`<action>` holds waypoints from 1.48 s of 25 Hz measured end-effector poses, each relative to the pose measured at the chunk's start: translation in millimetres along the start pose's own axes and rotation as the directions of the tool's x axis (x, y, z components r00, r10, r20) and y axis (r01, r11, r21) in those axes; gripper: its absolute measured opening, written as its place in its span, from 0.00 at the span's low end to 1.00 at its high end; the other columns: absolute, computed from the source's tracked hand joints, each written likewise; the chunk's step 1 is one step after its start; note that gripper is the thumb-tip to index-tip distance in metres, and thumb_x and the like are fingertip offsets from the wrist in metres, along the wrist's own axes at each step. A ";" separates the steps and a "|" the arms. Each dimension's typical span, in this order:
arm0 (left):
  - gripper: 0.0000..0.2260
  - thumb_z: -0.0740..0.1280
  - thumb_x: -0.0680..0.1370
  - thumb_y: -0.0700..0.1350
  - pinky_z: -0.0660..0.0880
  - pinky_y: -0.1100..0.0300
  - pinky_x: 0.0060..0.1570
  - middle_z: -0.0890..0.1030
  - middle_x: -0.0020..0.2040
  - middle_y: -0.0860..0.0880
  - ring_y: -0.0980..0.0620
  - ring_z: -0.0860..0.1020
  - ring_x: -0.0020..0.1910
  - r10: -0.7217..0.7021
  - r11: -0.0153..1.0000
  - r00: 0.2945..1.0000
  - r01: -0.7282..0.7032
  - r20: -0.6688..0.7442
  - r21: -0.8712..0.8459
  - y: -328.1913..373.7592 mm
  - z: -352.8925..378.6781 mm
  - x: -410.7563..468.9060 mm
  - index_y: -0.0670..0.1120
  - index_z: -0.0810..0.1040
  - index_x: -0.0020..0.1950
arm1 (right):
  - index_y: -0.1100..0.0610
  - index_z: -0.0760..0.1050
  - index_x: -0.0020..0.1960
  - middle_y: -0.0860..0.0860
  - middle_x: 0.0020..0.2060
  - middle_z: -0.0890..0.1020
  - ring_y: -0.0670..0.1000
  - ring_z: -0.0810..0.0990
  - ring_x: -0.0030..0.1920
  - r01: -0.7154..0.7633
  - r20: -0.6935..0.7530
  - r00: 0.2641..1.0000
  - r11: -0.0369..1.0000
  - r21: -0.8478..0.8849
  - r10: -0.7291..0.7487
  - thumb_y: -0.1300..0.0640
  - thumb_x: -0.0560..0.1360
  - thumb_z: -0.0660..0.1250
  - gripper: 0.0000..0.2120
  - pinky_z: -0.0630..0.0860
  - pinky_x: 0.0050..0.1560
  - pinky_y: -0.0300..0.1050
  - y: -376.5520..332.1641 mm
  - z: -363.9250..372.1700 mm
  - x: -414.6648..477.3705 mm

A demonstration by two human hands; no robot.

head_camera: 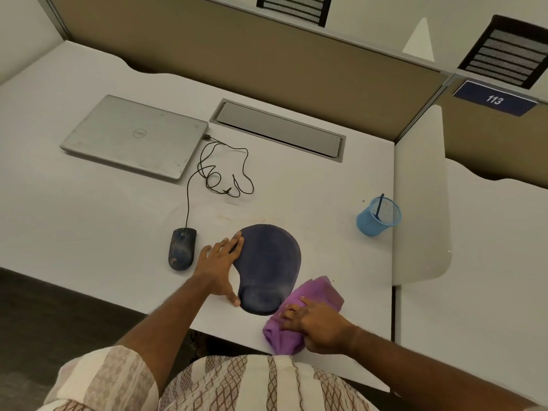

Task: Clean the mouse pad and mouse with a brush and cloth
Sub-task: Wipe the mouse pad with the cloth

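While left hand [218,264] presses flat on left rim of dark blue oval mouse pad [267,262] at white desk's [89,218] front edge, right hand [314,324] clutches bunched purple cloth [321,293] beside it.

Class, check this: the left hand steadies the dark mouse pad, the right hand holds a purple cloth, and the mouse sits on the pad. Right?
One thing is wrong. The head view shows the mouse lying on the desk left of the mouse pad, not on it. The left hand does steady the pad and the right hand holds the purple cloth.
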State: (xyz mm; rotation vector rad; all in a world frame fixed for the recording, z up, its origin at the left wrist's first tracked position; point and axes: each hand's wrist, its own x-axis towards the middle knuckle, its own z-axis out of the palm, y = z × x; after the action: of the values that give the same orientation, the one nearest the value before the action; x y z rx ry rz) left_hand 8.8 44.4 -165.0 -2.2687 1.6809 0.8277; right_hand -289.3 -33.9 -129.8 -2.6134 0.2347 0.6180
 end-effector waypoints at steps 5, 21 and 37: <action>0.65 0.76 0.63 0.69 0.44 0.43 0.78 0.35 0.81 0.51 0.45 0.41 0.80 0.006 1.000 1.000 -0.006 -0.021 0.018 2.4 0.7 1.5 0.52 0.30 0.79 | 0.49 0.68 0.73 0.50 0.73 0.69 0.53 0.66 0.73 0.008 -0.291 0.957 0.999 0.043 0.005 0.56 0.75 0.64 0.26 0.56 0.75 0.50 -23.5 -17.4 52.6; 0.70 0.76 0.57 0.72 0.43 0.43 0.78 0.35 0.81 0.52 0.46 0.40 0.80 -0.032 0.999 0.999 0.032 -0.021 -0.005 3.0 3.7 3.4 0.54 0.26 0.77 | 0.47 0.71 0.71 0.45 0.64 0.79 0.47 0.78 0.60 -0.302 -0.332 0.843 0.884 0.357 0.422 0.50 0.79 0.62 0.20 0.66 0.60 0.32 -8.2 16.4 37.1; 0.70 0.77 0.58 0.71 0.43 0.43 0.77 0.33 0.80 0.52 0.45 0.39 0.80 -0.008 1.000 1.000 0.008 -0.011 -0.004 6.3 -3.5 -4.0 0.52 0.27 0.77 | 0.49 0.72 0.70 0.46 0.61 0.79 0.50 0.77 0.62 -0.372 -0.339 0.710 0.737 0.565 0.618 0.54 0.81 0.62 0.18 0.67 0.59 0.28 23.5 -31.1 36.8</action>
State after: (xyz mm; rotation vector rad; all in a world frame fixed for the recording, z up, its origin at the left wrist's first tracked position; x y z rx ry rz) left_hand 3.2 43.9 -158.9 -2.2850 1.6754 0.8189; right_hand -250.8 -71.3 -130.8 -2.1619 1.1683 -0.0173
